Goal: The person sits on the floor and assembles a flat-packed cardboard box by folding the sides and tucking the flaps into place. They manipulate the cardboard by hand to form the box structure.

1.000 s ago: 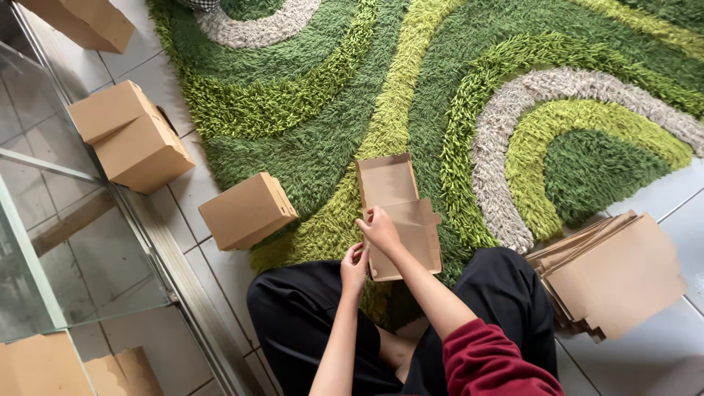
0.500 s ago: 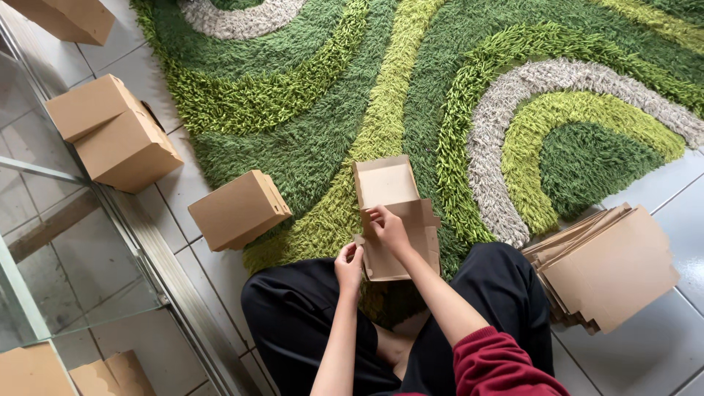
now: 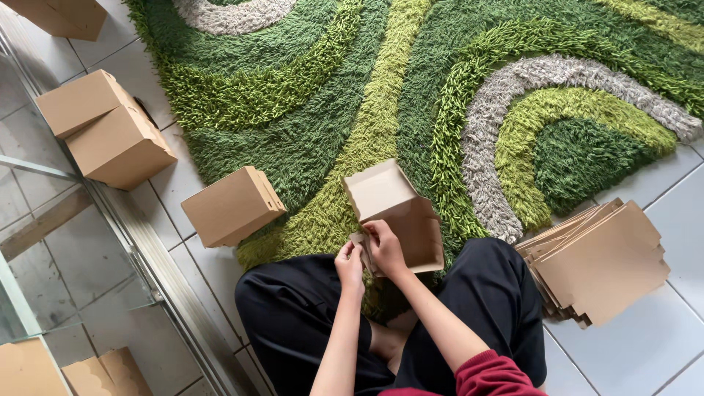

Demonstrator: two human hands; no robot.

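I sit cross-legged in black trousers at the edge of a shaggy green rug (image 3: 308,110). Both hands hold a half-folded brown cardboard box (image 3: 400,213) over my lap. My right hand (image 3: 385,248) grips its near lower corner, fingers curled over the flap. My left hand (image 3: 349,264) pinches the same corner from the left, touching a small flap. The box's top flap stands open, tilted away from me.
A folded brown box (image 3: 231,207) lies to the left on the rug's edge. Two more boxes (image 3: 106,136) sit on white tiles beyond it, another (image 3: 62,15) at top left. A stack of flat cardboard blanks (image 3: 601,264) lies at right. A glass panel with metal frame (image 3: 44,242) runs along the left.
The box has turned in my hands and its body has opened up. Both hands have shifted slightly along its lower corner. The view has dropped a little.
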